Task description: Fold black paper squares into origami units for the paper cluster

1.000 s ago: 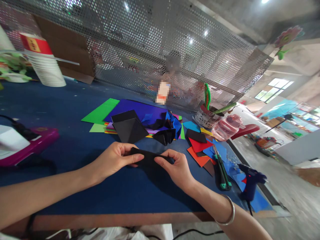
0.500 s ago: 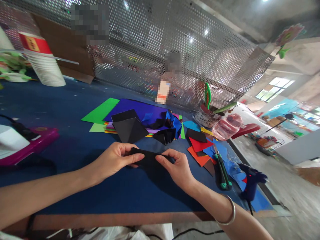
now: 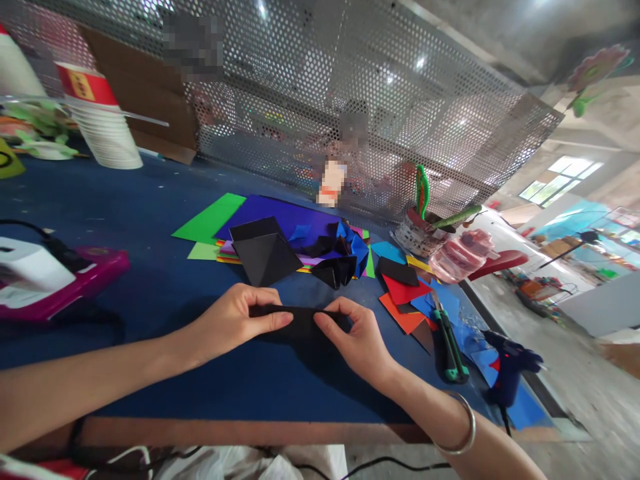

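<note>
A strip of folded black paper [image 3: 303,321] is held level above the blue tabletop [image 3: 210,393]. My left hand [image 3: 245,317] pinches its left end between thumb and fingers; my right hand [image 3: 353,330] pinches the right end the same way. Just beyond the hands lie creased black paper squares [image 3: 267,257] on a stack of coloured sheets, with a purple-blue sheet [image 3: 280,213] on top. Beside them sits a folded black and blue paper piece [image 3: 345,257]. The fingers behind the strip are partly hidden.
To the right are paper scraps [image 3: 405,290], a green-handled utility knife [image 3: 450,350] and a dark blue glue gun [image 3: 510,367]. A magenta power strip [image 3: 100,273] lies left. Stacked paper cups [image 3: 103,120] stand at the back before a perforated metal screen [image 3: 280,87].
The black paper has tilted flatter, showing a narrower face, and both hands keep their pinch on it. The whole view has shifted slightly, with things now a little further right.
</note>
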Available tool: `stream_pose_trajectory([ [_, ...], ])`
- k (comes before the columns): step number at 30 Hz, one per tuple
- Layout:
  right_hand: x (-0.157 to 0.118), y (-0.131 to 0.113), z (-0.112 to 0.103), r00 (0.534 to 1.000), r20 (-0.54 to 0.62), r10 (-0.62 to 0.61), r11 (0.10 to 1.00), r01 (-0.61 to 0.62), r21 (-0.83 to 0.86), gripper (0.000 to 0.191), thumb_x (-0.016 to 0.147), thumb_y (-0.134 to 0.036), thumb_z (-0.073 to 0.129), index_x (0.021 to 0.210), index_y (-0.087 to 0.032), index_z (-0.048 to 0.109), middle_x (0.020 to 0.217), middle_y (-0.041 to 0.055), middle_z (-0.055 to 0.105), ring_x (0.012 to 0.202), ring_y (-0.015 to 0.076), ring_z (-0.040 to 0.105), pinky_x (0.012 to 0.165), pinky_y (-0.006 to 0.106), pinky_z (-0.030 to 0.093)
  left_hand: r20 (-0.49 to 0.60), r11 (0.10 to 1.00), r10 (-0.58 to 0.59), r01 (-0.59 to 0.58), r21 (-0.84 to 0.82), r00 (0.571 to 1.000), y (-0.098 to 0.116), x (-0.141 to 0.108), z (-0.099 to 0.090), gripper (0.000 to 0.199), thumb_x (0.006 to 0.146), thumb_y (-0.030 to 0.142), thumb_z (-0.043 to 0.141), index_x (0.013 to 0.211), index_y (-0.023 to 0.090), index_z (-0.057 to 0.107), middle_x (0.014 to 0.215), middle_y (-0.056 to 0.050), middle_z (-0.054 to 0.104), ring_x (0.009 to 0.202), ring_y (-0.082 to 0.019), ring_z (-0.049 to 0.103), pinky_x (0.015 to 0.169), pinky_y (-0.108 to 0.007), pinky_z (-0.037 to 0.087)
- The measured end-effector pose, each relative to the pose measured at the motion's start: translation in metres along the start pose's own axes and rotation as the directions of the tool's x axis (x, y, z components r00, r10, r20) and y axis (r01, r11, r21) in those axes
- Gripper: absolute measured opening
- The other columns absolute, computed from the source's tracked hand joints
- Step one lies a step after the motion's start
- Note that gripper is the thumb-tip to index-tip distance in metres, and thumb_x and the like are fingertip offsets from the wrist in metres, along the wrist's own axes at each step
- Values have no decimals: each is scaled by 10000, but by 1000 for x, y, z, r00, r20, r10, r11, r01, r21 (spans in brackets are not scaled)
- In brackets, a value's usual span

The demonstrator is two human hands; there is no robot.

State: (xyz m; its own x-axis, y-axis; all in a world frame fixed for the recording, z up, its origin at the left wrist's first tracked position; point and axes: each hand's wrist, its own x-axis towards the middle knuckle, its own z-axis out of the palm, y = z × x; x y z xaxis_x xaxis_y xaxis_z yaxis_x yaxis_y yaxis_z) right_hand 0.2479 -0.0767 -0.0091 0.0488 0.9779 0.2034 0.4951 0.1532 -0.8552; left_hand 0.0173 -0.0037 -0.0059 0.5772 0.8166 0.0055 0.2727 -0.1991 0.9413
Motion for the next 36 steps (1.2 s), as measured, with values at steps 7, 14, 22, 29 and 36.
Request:
stream_pose_trajectory([
  [7, 0, 4, -1, 998, 54, -18, 998, 21, -64, 264, 942, -418, 716, 752, -235, 700, 710, -17, 724, 691, 169, 640, 699, 304, 471, -22, 998, -13, 14, 65, 1000, 2, -1, 3, 338, 784, 557, 737, 748, 224, 780, 612, 22, 648, 590, -168, 552, 550, -255, 401],
  [14, 1, 9, 1, 995, 80, -55, 954, 77, -290, 220, 944, -301, 767, 744, -245, 692, 724, -10, 719, 735, 192, 635, 805, 345, 458, -45, 968, 15, -3, 251, 999, -2, 0, 4, 275, 789, 504, 699, 736, 236, 725, 659, 20, 713, 649, -191, 620, 618, -281, 426],
  [22, 4, 9, 3, 989, 138, -59, 893, 114, -436, 180, 944, -183, 762, 803, -241, 666, 814, 27, 715, 914, 253, 644, 848, 374, 429, -24, 908, 34, -21, 418, 999, -3, 6, 7, 199, 817, 433, 685, 747, 247, 693, 649, 29, 711, 618, -194, 629, 632, -309, 400],
  [29, 4, 9, 4, 986, 150, -77, 861, 142, -488, 185, 948, -143, 760, 824, -236, 658, 847, 33, 730, 944, 260, 643, 856, 375, 414, -89, 852, 114, -51, 521, 990, -8, 6, 9, 134, 798, 334, 774, 744, 251, 684, 731, -10, 694, 740, -248, 655, 752, -351, 453],
  [36, 5, 10, 6, 981, 173, -85, 835, 165, -524, 178, 949, -134, 759, 848, -230, 648, 903, 30, 761, 954, 254, 647, 849, 367, 403, -93, 755, 359, -230, 614, 929, -17, 3, 11, 158, 847, 199, 781, 968, 234, 686, 1000, -40, 745, 973, -289, 717, 891, -409, 554],
])
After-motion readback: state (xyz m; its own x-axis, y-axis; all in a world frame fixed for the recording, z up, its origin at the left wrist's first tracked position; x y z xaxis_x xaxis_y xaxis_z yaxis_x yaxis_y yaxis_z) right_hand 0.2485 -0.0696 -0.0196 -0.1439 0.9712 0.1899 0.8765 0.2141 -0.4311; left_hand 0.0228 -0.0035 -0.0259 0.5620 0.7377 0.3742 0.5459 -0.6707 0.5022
